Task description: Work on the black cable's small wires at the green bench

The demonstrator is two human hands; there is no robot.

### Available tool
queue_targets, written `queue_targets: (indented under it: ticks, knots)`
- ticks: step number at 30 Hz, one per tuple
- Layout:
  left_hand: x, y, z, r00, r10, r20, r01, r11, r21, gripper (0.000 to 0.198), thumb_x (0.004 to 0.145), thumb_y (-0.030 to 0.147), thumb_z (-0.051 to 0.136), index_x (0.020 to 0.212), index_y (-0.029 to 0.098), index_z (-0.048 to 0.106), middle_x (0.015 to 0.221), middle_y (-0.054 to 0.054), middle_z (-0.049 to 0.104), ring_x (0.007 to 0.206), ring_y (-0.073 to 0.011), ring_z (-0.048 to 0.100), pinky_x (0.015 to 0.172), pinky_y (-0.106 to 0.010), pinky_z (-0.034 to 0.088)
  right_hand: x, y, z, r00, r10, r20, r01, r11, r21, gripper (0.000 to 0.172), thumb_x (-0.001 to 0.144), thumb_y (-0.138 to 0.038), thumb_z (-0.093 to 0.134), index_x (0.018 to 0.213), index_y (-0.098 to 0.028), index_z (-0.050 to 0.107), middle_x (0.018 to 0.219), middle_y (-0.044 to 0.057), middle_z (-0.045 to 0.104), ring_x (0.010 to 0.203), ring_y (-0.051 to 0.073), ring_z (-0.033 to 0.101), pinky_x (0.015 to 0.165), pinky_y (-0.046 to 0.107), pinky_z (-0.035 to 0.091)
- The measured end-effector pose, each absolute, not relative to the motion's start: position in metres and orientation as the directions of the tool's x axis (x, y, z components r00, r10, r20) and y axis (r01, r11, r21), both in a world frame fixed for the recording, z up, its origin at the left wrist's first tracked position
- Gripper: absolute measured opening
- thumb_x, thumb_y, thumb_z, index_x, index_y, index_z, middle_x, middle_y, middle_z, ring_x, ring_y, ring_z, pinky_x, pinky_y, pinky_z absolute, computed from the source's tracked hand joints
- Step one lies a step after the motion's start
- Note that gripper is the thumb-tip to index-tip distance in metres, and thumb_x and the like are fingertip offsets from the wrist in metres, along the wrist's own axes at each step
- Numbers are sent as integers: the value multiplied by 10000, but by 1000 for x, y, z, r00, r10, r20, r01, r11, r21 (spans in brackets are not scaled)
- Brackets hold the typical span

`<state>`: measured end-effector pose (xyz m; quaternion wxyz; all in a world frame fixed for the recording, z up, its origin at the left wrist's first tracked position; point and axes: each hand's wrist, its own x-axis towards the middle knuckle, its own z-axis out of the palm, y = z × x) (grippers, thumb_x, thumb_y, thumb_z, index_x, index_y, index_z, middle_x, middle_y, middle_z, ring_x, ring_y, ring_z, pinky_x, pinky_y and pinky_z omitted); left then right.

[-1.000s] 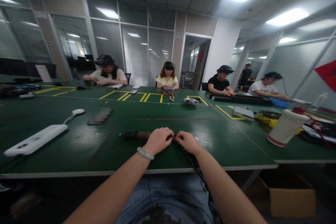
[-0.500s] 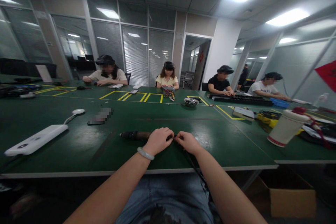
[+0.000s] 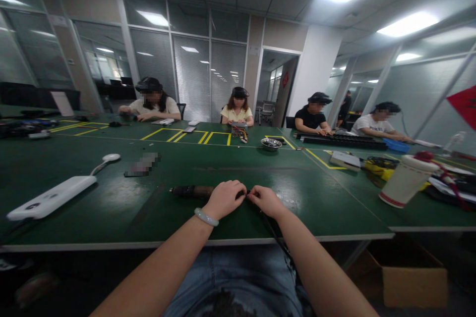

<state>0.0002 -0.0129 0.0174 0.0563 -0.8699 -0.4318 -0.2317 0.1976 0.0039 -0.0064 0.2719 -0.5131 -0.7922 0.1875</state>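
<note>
My left hand (image 3: 224, 198) is closed round the right end of a dark, brownish stick-like tool (image 3: 191, 191) that lies on the green table (image 3: 111, 208). A pale bracelet sits on that wrist. My right hand (image 3: 265, 200) pinches something small and dark at the tool's tip, fingertips touching those of the left hand. A thin black cord (image 3: 273, 230) runs from under the right hand toward the table's front edge and down to my lap.
A white power bank (image 3: 50, 198) with a cable lies at the left. A white cup (image 3: 403, 180) and yellow items stand at the right. A metal bowl (image 3: 270, 144) sits mid-table. Several people work along the far side. A cardboard box (image 3: 412, 282) is under the table, right.
</note>
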Motion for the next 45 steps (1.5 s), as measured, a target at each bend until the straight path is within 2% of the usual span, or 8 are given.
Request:
queue_targets:
  ticks: [11, 19, 45]
  knots:
    - [-1, -11, 18, 529, 723, 445, 775, -625, 95, 137, 855, 272, 565, 974, 244, 628, 979, -29, 620, 924, -179, 568, 822, -302, 413, 198, 6, -10, -328, 914, 240, 720, 406, -562, 188, 866, -350, 553, 810, -192, 637, 711, -10, 630, 635, 112, 536, 586, 219, 373]
    - [-1, -12, 16, 522, 715, 465, 768, -631, 108, 154, 901, 314, 503, 961, 242, 625, 964, -28, 623, 903, -180, 570, 802, -307, 411, 199, 8, -13, -328, 913, 244, 706, 408, -579, 195, 866, -367, 546, 811, -201, 632, 707, -13, 625, 624, 112, 530, 542, 211, 348]
    - [0, -11, 17, 528, 720, 451, 777, -624, 86, 131, 865, 284, 558, 969, 239, 625, 977, -26, 624, 919, -180, 568, 817, -307, 405, 199, 8, -12, -337, 905, 258, 704, 424, -570, 199, 864, -368, 549, 802, -196, 627, 713, -11, 630, 631, 111, 531, 552, 215, 339]
